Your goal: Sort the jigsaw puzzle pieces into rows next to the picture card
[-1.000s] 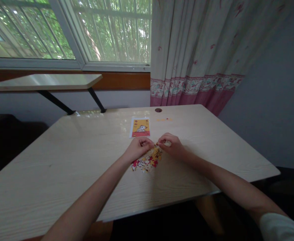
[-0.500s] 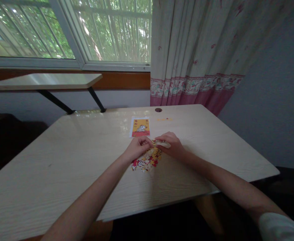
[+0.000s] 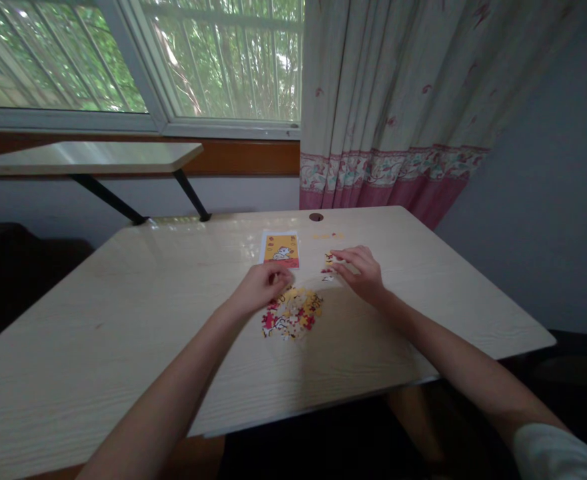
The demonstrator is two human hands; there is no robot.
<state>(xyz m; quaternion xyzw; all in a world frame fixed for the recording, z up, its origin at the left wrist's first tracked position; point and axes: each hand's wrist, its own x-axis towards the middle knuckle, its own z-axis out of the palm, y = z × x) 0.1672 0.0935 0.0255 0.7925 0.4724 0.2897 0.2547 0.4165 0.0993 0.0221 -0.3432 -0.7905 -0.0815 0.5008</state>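
A loose pile of jigsaw puzzle pieces (image 3: 293, 315), in red, yellow and white, lies on the pale wooden desk (image 3: 373, 347). Just above the pile, my left hand (image 3: 262, 285) is curled with thumb and fingers together; anything in it is hidden. My right hand (image 3: 359, 272) is to the right, thumb and forefinger closed at a few puzzle pieces (image 3: 328, 259) low over the desk. Another small red and white piece (image 3: 327, 275) shows below those fingertips. Behind my left hand lies a picture card (image 3: 281, 248) with a white cartoon animal on yellow and red.
A short row of yellow pieces (image 3: 327, 235) lies at the back of the desk, near a round cable hole (image 3: 316, 217). A raised shelf (image 3: 123, 157) on black legs stands at the back left. A curtain (image 3: 373, 133) hangs behind the desk.
My right hand has moved right and away from the pile, with puzzle pieces at its fingertips. My left hand has drawn slightly left and back, so more of the pile shows.
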